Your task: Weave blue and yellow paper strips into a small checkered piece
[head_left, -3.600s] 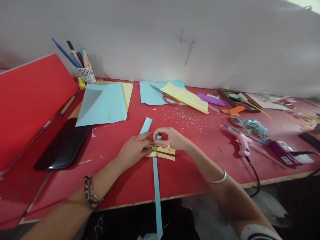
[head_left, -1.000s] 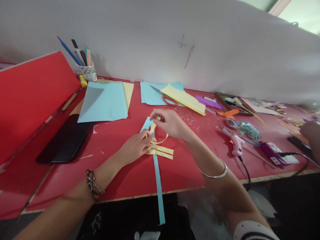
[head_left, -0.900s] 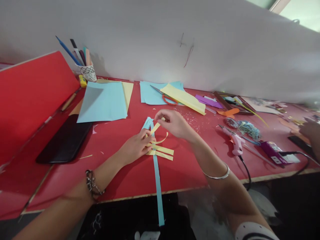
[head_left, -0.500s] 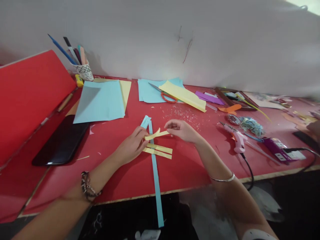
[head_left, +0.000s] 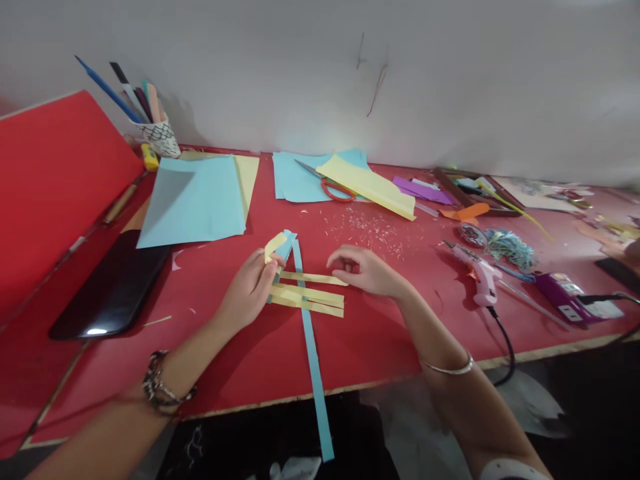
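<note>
My left hand (head_left: 250,287) pinches the raised, folded end of a yellow paper strip (head_left: 274,247) between thumb and fingers. That hand also rests over the light blue strips (head_left: 285,250) at the left of the woven piece. My right hand (head_left: 367,269) has its fingers curled, their tips at the right end of another yellow paper strip (head_left: 315,277). Below it, two more yellow strips (head_left: 325,300) lie crosswise. A long light blue strip (head_left: 314,360) runs through them, down past the table edge. My left palm partly hides the yellow strips' left ends.
Orange-handled scissors (head_left: 337,191) lie by blue sheets and a folded yellow sheet (head_left: 370,187). A pink glue gun (head_left: 483,277), yarn (head_left: 510,248) and a purple power strip (head_left: 563,293) are at right. A phone (head_left: 110,287) and blue paper (head_left: 195,200) lie at left. Another person's hand shows at far right.
My left hand has moved slightly left, raising and folding the yellow strip end it holds. The strip by my right hand now lies lower and flatter across the blue strip.
</note>
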{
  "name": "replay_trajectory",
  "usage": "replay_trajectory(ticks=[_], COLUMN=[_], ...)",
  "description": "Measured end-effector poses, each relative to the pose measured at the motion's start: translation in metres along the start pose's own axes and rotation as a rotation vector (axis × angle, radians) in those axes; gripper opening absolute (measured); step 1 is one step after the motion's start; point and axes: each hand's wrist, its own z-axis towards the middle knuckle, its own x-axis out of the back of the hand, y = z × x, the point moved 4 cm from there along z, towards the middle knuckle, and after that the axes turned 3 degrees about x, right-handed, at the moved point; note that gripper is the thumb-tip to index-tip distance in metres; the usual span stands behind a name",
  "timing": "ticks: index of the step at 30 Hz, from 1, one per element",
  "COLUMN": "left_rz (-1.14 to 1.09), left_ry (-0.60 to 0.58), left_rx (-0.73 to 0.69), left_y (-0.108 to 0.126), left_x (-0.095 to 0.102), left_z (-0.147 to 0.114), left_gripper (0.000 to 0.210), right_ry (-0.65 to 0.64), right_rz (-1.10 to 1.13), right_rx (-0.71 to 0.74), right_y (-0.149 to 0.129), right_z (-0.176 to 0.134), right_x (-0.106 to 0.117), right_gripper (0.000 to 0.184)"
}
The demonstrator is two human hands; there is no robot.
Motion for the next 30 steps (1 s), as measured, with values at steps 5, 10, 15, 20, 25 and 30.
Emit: replay_trajectory(ticks=[5,10,15,20,25,30], left_rz=[-0.152,-0.231,-0.163,-0.133,-0.106,-0.087], left_ry=[-0.032,-0.038,-0.037,-0.062,-0.098,-0.131], left_rx=[0.219,0.268,0.209,0.194,0.184,0.177], left_y=[-0.008,-0.01,-0.007,-0.005,-0.004,-0.004], left_x=[-0.001,-0.002,-0.001,-0.002,-0.003,-0.003], left_z=[0.001,0.001,0.001,0.001,0.001,0.001], left_gripper=[0.034,0.034,0.031,0.03,0.029,0.03], right_ry=[0.01,-0.256,-0.12,-0.046,-0.05,0.001], right_rz=[-0.221,-0.32,-0.308,-0.385,-0.37,-0.228], right_rx=[0.145,0.203,0.099,-0.009,-0.11,-0.105], right_y=[-0.029,-0.054,-0.048,-0.043,-0.044,-0.044], right_z=[-0.011,-0.039,-0.048,-0.037,-0.033,-0.033], right_x=[0.0,-0.025,-0.041,-0.044,-0.047,-0.043], right_gripper=[0.023,0.044,0.04,0.03,0.023,0.024])
